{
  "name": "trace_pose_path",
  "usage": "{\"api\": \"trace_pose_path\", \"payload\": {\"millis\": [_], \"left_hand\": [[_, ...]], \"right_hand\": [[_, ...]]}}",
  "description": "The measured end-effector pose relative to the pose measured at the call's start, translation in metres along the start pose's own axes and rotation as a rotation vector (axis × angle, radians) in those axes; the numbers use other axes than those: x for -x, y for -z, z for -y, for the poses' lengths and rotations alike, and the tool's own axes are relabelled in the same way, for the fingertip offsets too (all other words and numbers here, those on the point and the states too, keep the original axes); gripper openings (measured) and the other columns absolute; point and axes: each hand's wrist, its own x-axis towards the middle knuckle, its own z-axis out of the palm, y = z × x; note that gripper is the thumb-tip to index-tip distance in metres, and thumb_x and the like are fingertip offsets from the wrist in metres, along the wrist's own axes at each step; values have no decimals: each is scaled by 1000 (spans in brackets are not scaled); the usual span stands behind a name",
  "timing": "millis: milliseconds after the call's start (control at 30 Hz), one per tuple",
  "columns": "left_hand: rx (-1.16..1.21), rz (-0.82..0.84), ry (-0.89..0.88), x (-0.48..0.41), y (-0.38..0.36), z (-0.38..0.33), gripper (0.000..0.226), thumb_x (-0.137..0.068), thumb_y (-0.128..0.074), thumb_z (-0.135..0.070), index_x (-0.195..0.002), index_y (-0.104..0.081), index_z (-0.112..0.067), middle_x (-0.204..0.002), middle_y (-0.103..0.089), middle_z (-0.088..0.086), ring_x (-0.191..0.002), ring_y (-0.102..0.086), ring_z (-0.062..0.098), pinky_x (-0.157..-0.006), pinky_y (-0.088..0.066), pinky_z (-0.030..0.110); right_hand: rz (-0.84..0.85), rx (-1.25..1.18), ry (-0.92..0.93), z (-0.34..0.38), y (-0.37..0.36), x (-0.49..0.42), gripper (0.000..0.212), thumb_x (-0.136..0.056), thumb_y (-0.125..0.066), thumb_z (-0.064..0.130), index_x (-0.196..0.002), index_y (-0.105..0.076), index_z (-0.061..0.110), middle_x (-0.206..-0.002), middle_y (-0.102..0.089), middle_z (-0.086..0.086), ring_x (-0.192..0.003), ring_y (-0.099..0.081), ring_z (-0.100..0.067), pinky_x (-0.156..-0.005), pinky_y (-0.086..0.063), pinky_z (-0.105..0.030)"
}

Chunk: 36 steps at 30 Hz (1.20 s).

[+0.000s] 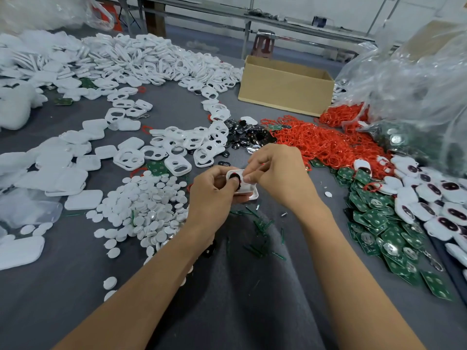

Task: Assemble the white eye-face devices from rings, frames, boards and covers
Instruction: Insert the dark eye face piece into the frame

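Both hands meet over the grey table point(177, 104), close to its near edge, with one white frame point(249, 190) held between them just above the surface. Left hand point(211, 195) grips the frame from the left side, fingers curled under it, thumb laid across the top, where a dark round piece point(233, 176) sits in one opening. Right hand point(275, 176) comes in from the right, fingertips pinching the frame's upper edge. Loose white frames point(192, 142) heaped just beyond the hands; red rings point(316, 145) beyond and to the right; green boards point(374, 223) further right; white discs point(149, 205) to the left; flat white covers point(75, 173) far left. Cardboard box point(285, 84) well behind.
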Motion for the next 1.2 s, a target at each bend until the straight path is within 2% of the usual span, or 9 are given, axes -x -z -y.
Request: {"api": "trace_pose_path", "payload": {"millis": [167, 333, 467, 567, 700, 767, 933, 1067, 1200], "left_hand": [[-36, -3, -14, -1, 0, 1, 14, -94, -55, 0, -96, -67, -6, -92, -73, 12, -84, -73, 27, -76, -60, 39], [-10, -24, -9, -1, 0, -1, 14, -94, -55, 2, -96, -67, -5, -93, -72, 14, -82, -73, 19, -69, -60, 29], [56, -19, 19, 0, 1, -2, 15, -93, -56, 6, -94, -67, -4, -87, -72, 9, -77, -73, 13, -65, -58, 22], [66, -13, 28, 0, 2, -3, 14, -93, -56, 5, -96, -67, -4, -85, -73, 6, -75, -73, 14, -64, -58, 22], [-9, -10, 11, -1, 2, -2, 15, -94, -56, 4, -100, -68, -4, -89, -74, 11, -76, -73, 17, -67, -59, 26], [-83, -14, -34, -1, 3, -1, 17, -94, -56, 2, -98, -69, -8, -90, -74, 11, -78, -73, 17, -70, -61, 32], [-148, -42, -68, 0, 3, 1, 24, -91, -60, 1, -86, -71, -19, -85, -74, 8, -78, -73, 21, -70, -61, 40], [-24, 43, 38, 0, 1, 0, 18, -92, -59, 4, -93, -70, -10, -88, -74, 11, -79, -73, 21, -68, -61, 31], [71, 161, 90, 3, -1, -1, 20, -86, -66, 4, -105, -66, -1, -94, -74, 15, -88, -72, 25, -76, -61, 33]], "right_hand": [[-35, -1, 5, 1, 0, 3, 18, -69, -80, 5, -63, -73, 20, -76, -71, -6, -68, -62, -14, -68, -52, -29], [-31, 48, 11, 3, -4, 3, 26, -75, -75, 4, -61, -66, 25, -67, -65, -3, -59, -55, -5, -61, -42, -19], [-18, 99, 5, 4, -9, 2, 22, -77, -72, 2, -65, -69, 20, -60, -59, 0, -60, -55, -13, -65, -50, -28], [-23, 70, 11, 2, -10, 2, 22, -76, -73, 0, -66, -67, 19, -63, -61, 2, -59, -53, -3, -60, -43, -24], [-11, -1, 19, -1, -9, 3, 34, -73, -76, -1, -85, -54, 22, -73, -62, 1, -71, -57, -14, -64, -49, -27], [24, 36, 35, -2, -9, 2, 28, -75, -75, 2, -88, -58, 21, -73, -62, 2, -68, -55, -11, -64, -48, -27], [119, 168, 28, -1, -9, 1, 14, -81, -71, 9, -83, -64, 22, -74, -58, 2, -63, -46, -2, -49, -34, -19], [139, 96, -15, -6, -2, 1, 16, -80, -72, 8, -79, -66, 23, -67, -59, 8, -58, -50, 1, -48, -39, -9], [146, 89, -34, -12, 8, 1, 21, -76, -73, 7, -72, -66, 26, -64, -61, 11, -55, -53, 1, -51, -42, -8]]}}
